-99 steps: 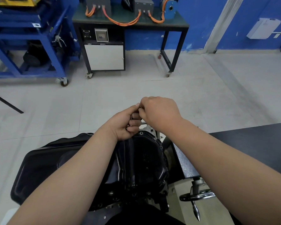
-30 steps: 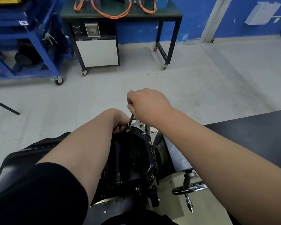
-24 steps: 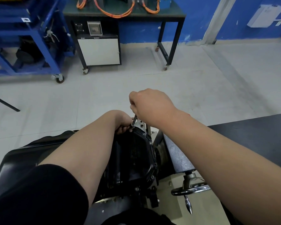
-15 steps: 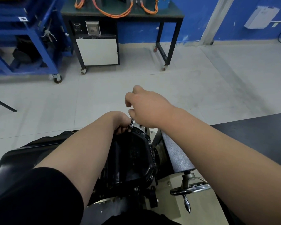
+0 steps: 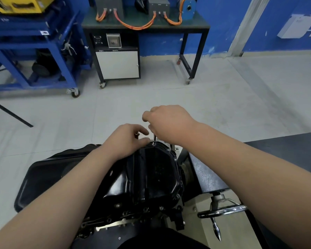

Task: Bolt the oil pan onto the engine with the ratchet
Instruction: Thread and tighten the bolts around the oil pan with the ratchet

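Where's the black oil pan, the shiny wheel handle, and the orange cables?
oil pan (image 5: 156, 175): head view, on its glossy black top face.
shiny handwheel (image 5: 223, 211): head view, on its chrome rim.
orange cables (image 5: 136, 26): head view, on the drooping loop on the bench.

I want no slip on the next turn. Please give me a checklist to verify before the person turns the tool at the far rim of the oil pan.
1. Tool shaft standing on the far rim of the oil pan: ok.
2. Right hand curled round the shaft's top: ok.
3. Left hand clear of the shaft: not ok, its fingertips lie right beside it.
4. Pan flat on the engine: cannot tell.
5. Bolts on the pan's left rim: cannot tell, the left arm hides them.
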Demonstrator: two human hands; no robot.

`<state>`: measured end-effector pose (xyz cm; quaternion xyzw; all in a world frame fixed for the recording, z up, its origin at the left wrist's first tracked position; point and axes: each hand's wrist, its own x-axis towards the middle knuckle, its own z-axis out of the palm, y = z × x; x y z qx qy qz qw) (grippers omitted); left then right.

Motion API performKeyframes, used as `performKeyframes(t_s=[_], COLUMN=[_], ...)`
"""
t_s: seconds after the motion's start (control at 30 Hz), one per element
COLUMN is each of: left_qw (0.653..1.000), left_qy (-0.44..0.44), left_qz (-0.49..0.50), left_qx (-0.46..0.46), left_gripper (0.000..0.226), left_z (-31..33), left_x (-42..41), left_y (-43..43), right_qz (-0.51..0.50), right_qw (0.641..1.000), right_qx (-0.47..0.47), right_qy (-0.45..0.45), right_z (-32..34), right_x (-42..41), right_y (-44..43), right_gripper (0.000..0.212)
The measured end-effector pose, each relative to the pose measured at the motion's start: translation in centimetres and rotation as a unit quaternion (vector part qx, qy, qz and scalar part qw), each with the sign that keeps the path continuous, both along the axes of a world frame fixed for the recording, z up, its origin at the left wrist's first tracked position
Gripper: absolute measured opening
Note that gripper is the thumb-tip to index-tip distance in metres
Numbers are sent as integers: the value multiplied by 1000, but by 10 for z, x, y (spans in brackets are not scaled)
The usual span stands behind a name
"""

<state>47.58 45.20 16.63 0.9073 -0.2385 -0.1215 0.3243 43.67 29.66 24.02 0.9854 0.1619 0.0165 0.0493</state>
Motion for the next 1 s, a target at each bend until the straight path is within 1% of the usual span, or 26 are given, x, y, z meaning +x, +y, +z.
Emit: performKeyframes(t_s=[0.03, 0.1, 0.13, 0.2, 0.3, 0.37, 0.4, 0.47, 0.53, 0.6, 0.63, 0.67, 0.77, 0.83, 0.87, 0.9, 1.0], left_qw=[1000, 998, 998, 996, 993, 987, 984, 979, 975, 973, 972, 973, 978, 981, 983, 985, 991], left_qy=[-13, -45, -61, -80, -111, -156, -177, -202, -217, -226, -229, -226, -205, -194, -184, -173, -133], left_qz=[-5, 1, 7, 21, 40, 18, 0, -25, -37, -44, -43, -40, -22, 5, 16, 22, 24], left_qx=[-10, -31, -32, -19, -10, -29, -38, -35, -21, -14, -14, -15, -26, -20, -15, -10, -13], left_gripper=[15, 18, 25, 34, 36, 42, 41, 30, 29, 29, 29, 28, 28, 41, 45, 44, 22], left_z=[-1, 1, 1, 3, 5, 6, 5, 2, -1, -4, -5, -5, -6, -5, -5, -5, -8], left_x=[-8, -17, -18, -20, -22, -27, -27, -26, -26, -25, -25, -25, -25, -25, -24, -23, -20], left_y=[-2, -10, -14, -20, -24, -26, -26, -25, -25, -26, -26, -25, -24, -24, -25, -26, -25], right_qz=[5, 16, 15, -4, -39, -60, -63, -37, 30, 117, 139, 135, 35, 3, 6, 19, 89], right_qw=[1000, 999, 999, 998, 988, 979, 980, 992, 994, 981, 976, 977, 992, 990, 988, 987, 982], right_qx=[-3, 0, 8, 42, 116, 141, 128, 39, -77, -153, -166, -162, -117, -140, -152, -160, -165], right_qy=[8, 28, 37, 55, 98, 135, 139, 114, 68, 16, 8, 13, 22, 12, 13, 15, 12], right_z=[0, 1, 1, 2, 3, 12, 17, 29, 37, 38, 38, 39, 42, 39, 37, 37, 41], right_x=[-2, -6, -7, -9, -10, -11, -12, -14, -18, -21, -21, -22, -20, -18, -17, -17, -16], right_y=[0, -1, -1, 0, 4, 1, -3, -11, -11, -10, -10, -9, -3, 4, 7, 8, -2], right_gripper=[24, 21, 21, 22, 27, 30, 29, 28, 23, 15, 17, 19, 20, 18, 17, 15, 14])
